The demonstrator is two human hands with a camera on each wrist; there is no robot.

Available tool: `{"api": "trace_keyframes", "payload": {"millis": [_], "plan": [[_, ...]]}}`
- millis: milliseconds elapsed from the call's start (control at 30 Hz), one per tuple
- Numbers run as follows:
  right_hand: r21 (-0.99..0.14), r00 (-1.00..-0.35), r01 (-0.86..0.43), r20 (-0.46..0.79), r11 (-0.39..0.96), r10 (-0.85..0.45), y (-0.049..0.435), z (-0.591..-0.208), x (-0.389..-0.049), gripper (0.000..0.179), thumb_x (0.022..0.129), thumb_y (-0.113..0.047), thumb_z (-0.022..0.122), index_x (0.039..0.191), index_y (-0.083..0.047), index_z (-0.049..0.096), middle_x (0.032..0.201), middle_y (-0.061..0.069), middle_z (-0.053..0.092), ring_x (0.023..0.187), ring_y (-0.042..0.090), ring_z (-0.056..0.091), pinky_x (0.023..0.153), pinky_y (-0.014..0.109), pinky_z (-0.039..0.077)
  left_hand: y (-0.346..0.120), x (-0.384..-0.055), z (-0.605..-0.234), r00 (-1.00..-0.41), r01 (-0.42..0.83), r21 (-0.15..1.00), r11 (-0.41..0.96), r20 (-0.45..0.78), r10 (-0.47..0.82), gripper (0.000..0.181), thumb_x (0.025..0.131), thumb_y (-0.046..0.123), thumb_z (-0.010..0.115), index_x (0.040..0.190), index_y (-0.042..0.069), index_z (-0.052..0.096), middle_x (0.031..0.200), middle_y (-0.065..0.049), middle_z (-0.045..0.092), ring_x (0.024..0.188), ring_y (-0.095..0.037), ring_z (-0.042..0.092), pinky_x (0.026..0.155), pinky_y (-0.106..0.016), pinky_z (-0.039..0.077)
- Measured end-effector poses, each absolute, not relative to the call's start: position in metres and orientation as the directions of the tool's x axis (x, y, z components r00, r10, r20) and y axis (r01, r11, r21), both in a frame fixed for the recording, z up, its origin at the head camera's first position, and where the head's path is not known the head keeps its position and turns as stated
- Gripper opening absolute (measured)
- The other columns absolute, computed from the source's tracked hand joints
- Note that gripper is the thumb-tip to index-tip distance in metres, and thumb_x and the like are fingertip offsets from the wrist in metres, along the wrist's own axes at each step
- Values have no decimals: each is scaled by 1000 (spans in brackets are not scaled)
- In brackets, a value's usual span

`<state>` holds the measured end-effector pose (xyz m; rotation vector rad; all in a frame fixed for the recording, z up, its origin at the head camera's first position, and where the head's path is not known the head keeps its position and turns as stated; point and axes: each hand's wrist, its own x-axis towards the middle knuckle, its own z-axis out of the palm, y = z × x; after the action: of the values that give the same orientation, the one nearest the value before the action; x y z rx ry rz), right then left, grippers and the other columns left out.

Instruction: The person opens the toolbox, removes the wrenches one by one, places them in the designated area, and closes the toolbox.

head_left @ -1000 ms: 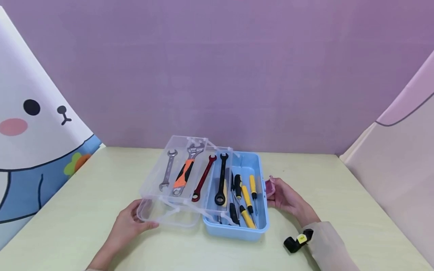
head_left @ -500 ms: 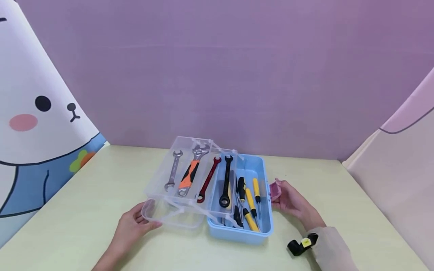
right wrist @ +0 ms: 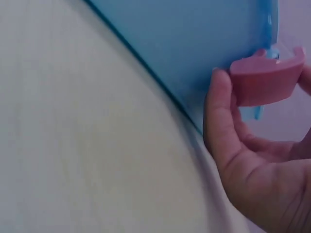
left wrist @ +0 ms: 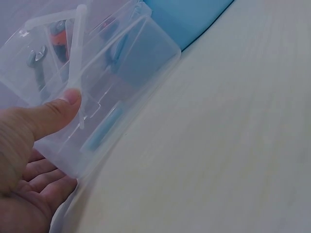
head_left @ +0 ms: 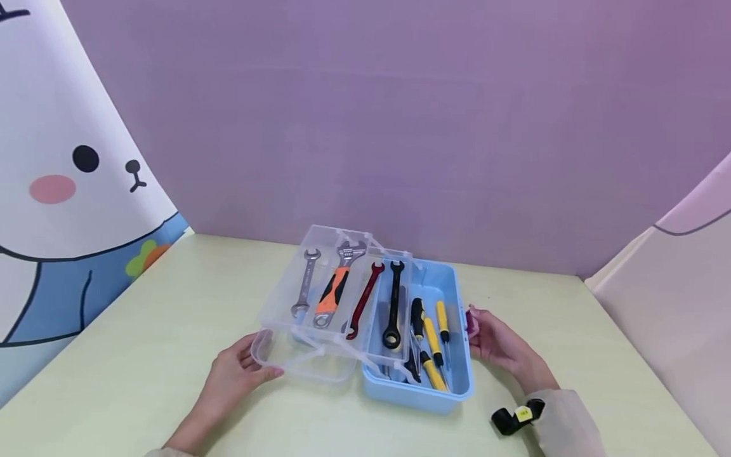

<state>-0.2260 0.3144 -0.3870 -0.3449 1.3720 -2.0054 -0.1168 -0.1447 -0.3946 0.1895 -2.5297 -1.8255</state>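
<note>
The left hand point(head_left: 231, 377), low and left of centre in the head view, grips the left edge of the clear lid point(head_left: 335, 367), its thumb along the near side and its fingers curled behind the edge. The left wrist view shows the thumb against the plastic, at left. The right hand point(head_left: 502, 346), right of centre, pinches the pink latch point(head_left: 471, 324) between thumb and fingers; in the right wrist view the latch sits at upper right, against the box wall.

Between the hands, just below the middle of the head view, stands the blue box point(head_left: 414, 398), open. Above the lid and the box's left part, two clear trays step out leftward. The upper tray point(head_left: 282, 295) holds a grey wrench point(head_left: 306, 282) and an orange-handled wrench point(head_left: 334, 289); the lower tray point(head_left: 377, 324), a red wrench point(head_left: 365, 298) and a black wrench point(head_left: 394, 304). Yellow-and-black screwdrivers point(head_left: 432, 336) lie in the box's right part.

The pale table point(head_left: 143, 355) spreads across the bottom, a purple backdrop point(head_left: 365, 127) above, and a cartoon figure point(head_left: 57, 228) at far left.
</note>
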Motion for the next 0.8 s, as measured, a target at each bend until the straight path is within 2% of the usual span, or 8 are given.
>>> {"api": "trace_keyframes", "payload": {"millis": [133, 233, 333, 433, 567, 800], "plan": [[-953, -802, 300, -237, -27, -548, 314, -375, -222, 34, 105, -32, 32, 89, -21, 59, 85, -8, 63, 83, 9, 63, 83, 24, 57, -143, -118, -393, -993, -90, 938, 335, -57, -106, 79, 70, 9, 84, 136, -7, 44, 133, -29, 52, 118, -35, 57, 83, -25, 58], [-963, -866, 203, -261, 178, -426, 315, -360, -220, 33, 103, -36, 39, 91, -14, 61, 88, -5, 64, 87, 10, 65, 87, 29, 57, -141, -118, -391, -993, -87, 936, 341, -56, -100, 79, 70, 10, 84, 136, -7, 44, 134, -29, 51, 120, -37, 55, 85, -26, 57], [-917, -923, 139, -257, 373, -288, 312, -342, -221, 43, 99, -40, 47, 112, 0, 56, 101, 3, 63, 93, 13, 63, 89, 31, 57, -141, -119, -389, -994, -79, 937, 341, -49, -97, 79, 70, 10, 84, 136, -7, 44, 134, -29, 51, 121, -37, 55, 86, -27, 57], [-862, -951, 111, -237, 494, -200, 307, -323, -225, 60, 97, -40, 52, 129, 10, 43, 118, 19, 58, 100, 19, 61, 91, 33, 56, -142, -119, -389, -994, -79, 932, 352, -46, -102, 79, 70, 11, 84, 136, -7, 44, 134, -29, 51, 120, -37, 55, 86, -27, 57], [-826, -961, 53, -195, 561, -197, 294, -298, -233, 58, 97, -36, 53, 131, 10, 42, 129, 28, 50, 103, 24, 62, 91, 33, 56, -143, -118, -393, -992, -88, 926, 367, -50, -112, 80, 71, 14, 84, 137, -6, 43, 134, -29, 50, 120, -37, 55, 86, -27, 57], [-827, -955, -16, -155, 562, -254, 263, -270, -239, 45, 96, -25, 56, 122, 12, 49, 111, 22, 62, 85, 17, 67, 85, 33, 59, -145, -118, -397, -992, -91, 923, 373, -52, -113, 81, 71, 13, 84, 137, -7, 42, 134, -30, 49, 120, -38, 55, 86, -28, 57]]}}
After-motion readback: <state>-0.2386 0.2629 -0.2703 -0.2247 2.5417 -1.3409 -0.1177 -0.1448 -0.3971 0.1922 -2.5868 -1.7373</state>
